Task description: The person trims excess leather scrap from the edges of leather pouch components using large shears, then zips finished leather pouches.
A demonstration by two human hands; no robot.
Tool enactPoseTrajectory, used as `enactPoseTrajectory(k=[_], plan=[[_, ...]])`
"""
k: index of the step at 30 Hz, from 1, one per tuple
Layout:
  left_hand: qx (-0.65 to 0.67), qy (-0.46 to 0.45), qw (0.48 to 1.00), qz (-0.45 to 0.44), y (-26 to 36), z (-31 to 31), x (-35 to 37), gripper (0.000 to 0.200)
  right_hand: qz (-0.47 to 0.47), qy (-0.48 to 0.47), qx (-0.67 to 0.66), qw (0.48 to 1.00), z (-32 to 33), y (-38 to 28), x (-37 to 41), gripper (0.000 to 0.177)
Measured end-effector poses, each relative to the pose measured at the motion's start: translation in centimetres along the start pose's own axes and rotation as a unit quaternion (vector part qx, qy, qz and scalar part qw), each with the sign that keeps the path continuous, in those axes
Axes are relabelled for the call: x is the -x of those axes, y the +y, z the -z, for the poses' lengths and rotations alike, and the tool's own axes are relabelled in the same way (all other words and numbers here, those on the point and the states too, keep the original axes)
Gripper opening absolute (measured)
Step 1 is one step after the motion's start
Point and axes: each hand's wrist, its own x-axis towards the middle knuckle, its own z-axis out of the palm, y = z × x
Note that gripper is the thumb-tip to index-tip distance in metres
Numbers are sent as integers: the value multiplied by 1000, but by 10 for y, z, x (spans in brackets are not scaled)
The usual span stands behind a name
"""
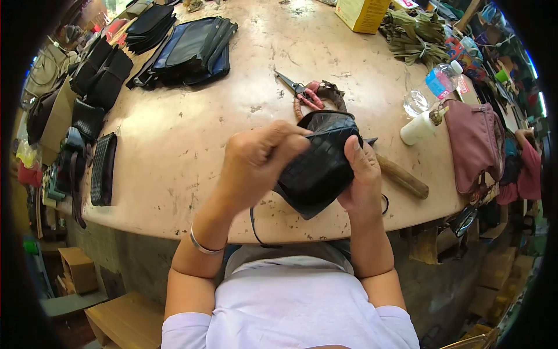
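Note:
A small black pouch with a crocodile-like texture is held up over the near part of the table. My right hand grips its right side, thumb on the front face. My left hand is closed in a pinch at the pouch's upper left edge; whatever lies between its fingertips is too small to make out. Behind the pouch lie scissors with pink-wrapped handles, partly covered. A hammer with a wooden handle rests to the right, its head mostly hidden by the pouch and my hand.
On the right stand a white bottle, a water bottle and a mauve bag. Dark bags are stacked at the far left, near a black woven case. A yellow box and dried strips sit at the back.

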Motion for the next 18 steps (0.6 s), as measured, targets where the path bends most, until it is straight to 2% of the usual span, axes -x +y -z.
enactPoseTrajectory(k=[1,3,5,6,7,9,10,11,12,13,14,15,17,18], plan=[[114,-15,993,12,-11,7,-2,20,6,-1,-8,1000,1,1,2,28],[256,-48,964,60,-30,4,2,26,35,-28,15,999,-3,-5,10,31],[313,-80,937,132,-47,-8,15,33,32,-78,33,996,-1,-6,13,35],[376,-131,912,99,-48,-8,18,38,17,-109,41,993,3,-3,15,37],[367,-124,915,117,-48,-9,20,39,2,-142,51,988,6,-1,16,39],[347,-109,920,148,-49,-13,20,42,-12,-138,64,988,8,5,22,41],[270,-65,959,54,-54,-17,21,51,7,-162,103,981,10,2,21,41],[97,-37,995,-12,-51,-13,19,51,4,-149,90,985,12,-3,21,40],[-79,-6,994,-80,-45,-7,16,52,2,-136,77,988,15,-7,22,38],[-252,28,956,-146,-39,-4,13,53,-11,-140,15,990,29,-11,20,45],[-328,101,921,-185,-33,-7,12,49,29,-74,89,993,37,-18,18,49],[-378,95,896,-215,-30,-9,15,46,70,-9,162,984,40,-25,16,54],[-475,88,833,-269,-29,-15,28,40,141,-11,414,899,37,-32,25,60],[-493,49,825,-272,-25,-21,38,36,128,-34,488,863,27,-36,36,56]])
